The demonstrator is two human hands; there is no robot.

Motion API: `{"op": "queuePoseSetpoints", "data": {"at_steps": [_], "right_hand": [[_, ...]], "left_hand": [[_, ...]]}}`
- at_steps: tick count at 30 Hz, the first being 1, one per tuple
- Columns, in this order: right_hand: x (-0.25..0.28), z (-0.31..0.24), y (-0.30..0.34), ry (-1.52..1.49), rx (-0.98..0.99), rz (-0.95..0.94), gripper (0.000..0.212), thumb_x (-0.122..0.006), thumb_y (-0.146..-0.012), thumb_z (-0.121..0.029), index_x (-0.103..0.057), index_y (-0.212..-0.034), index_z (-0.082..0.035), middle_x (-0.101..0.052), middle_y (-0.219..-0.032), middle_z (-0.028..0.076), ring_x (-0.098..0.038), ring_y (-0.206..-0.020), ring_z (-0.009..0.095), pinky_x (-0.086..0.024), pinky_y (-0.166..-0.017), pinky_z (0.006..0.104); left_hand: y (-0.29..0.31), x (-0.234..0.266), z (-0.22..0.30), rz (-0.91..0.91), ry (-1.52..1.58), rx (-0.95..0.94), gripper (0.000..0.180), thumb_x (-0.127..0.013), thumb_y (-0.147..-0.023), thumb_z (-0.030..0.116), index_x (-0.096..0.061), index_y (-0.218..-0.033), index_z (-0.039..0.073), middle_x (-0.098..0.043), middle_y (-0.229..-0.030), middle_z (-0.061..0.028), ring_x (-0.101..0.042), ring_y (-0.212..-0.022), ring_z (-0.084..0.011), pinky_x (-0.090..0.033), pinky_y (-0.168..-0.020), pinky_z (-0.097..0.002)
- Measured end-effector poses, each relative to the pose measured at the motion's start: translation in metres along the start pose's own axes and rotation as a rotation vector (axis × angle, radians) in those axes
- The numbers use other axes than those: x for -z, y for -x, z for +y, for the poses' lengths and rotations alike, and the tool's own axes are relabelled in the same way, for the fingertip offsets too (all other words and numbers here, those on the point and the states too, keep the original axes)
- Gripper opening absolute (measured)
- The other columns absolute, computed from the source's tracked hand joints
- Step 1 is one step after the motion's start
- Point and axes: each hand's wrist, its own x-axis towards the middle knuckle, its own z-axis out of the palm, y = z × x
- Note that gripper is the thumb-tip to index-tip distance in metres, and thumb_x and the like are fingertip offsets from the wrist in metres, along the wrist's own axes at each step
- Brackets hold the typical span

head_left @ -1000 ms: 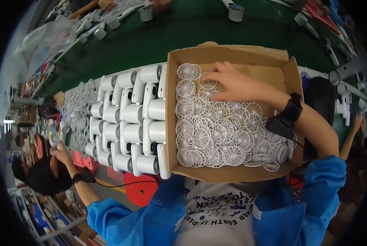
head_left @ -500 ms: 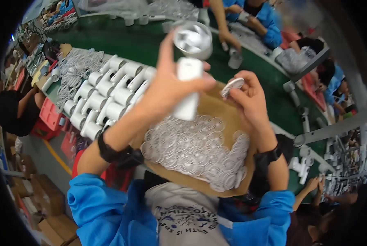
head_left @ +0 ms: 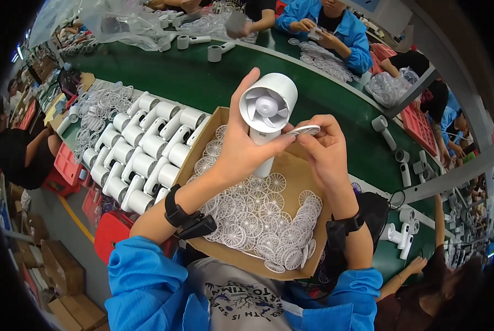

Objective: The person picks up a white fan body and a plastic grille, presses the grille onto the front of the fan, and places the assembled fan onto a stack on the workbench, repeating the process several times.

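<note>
A white handheld fan [head_left: 266, 106] is gripped by my left hand [head_left: 242, 144], its round mouth open and the blades showing inside. Between the fingertips of my right hand [head_left: 327, 153] is a thin white fan grille [head_left: 305, 130], tilted nearly edge-on. The left thumb tip reaches the grille's near edge, just right of the fan's handle. Below both hands a cardboard box [head_left: 229, 257] holds many loose white grilles [head_left: 252, 216], some lined up in a row at its right side.
Left of the box lie rows of white fan bodies [head_left: 142, 164], with a heap of white rings [head_left: 104, 105] beyond. A green conveyor belt [head_left: 203, 74] curves behind, carrying scattered fans [head_left: 383, 131]. Across it a blue-clad co-worker [head_left: 335, 33] handles parts. A red stool [head_left: 113, 234] stands lower left.
My left hand has brought the fan down and to the right, turning its mouth toward me. My right hand has lowered slightly with the grille, and both hands are now closer together.
</note>
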Motion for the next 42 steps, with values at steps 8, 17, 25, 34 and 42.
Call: {"op": "queuePoseSetpoints", "data": {"at_steps": [8,17,25,34,42], "right_hand": [[0.016,-0.003,-0.005,-0.196,-0.326,-0.23,0.04,-0.064,-0.085,-0.02,-0.052,-0.115,0.003,-0.06,-0.107,0.013,-0.058,-0.1,0.021,-0.045,-0.092,0.0349],[0.002,-0.009,-0.008,0.427,0.091,-0.089,0.04,-0.073,-0.075,-0.012,-0.061,-0.111,0.001,-0.055,-0.114,0.011,-0.057,-0.101,0.021,-0.045,-0.09,0.0334],[-0.026,0.003,-0.011,1.188,0.652,0.082,0.038,-0.08,-0.06,-0.01,-0.069,-0.096,-0.008,-0.054,-0.11,0.011,-0.055,-0.094,0.026,-0.048,-0.079,0.0342],[-0.027,0.0,-0.011,1.32,0.701,0.047,0.04,-0.082,-0.06,-0.01,-0.07,-0.098,-0.01,-0.054,-0.112,0.011,-0.055,-0.097,0.025,-0.049,-0.08,0.0332],[-0.026,0.001,-0.011,1.329,0.712,0.038,0.041,-0.082,-0.059,-0.01,-0.07,-0.099,-0.011,-0.055,-0.111,0.011,-0.054,-0.097,0.025,-0.049,-0.08,0.0333]], "left_hand": [[-0.002,0.018,-0.014,0.003,-0.198,-0.124,0.096,-0.067,-0.072,-0.007,-0.008,-0.145,0.014,-0.053,-0.107,-0.0151,-0.06,-0.077,-0.0166,-0.053,-0.063,-0.028],[-0.004,0.017,-0.022,0.102,-0.149,0.093,0.079,-0.063,-0.079,0.0,-0.019,-0.143,0.011,-0.043,-0.129,-0.0141,-0.049,-0.114,-0.0204,-0.043,-0.093,-0.0329],[0.005,0.011,-0.045,0.035,-0.309,-0.014,0.073,-0.053,-0.083,-0.001,-0.019,-0.144,0.017,-0.051,-0.122,-0.0169,-0.057,-0.103,-0.0267,-0.048,-0.083,-0.0342],[0.008,0.012,-0.039,0.003,-0.375,0.039,0.07,-0.05,-0.084,0.0,-0.019,-0.144,0.019,-0.054,-0.116,-0.0209,-0.06,-0.098,-0.0303,-0.048,-0.08,-0.0351],[0.008,0.012,-0.041,-0.01,-0.385,0.021,0.07,-0.049,-0.084,-0.001,-0.017,-0.144,0.019,-0.054,-0.117,-0.0217,-0.06,-0.098,-0.0307,-0.048,-0.08,-0.0357]]}}
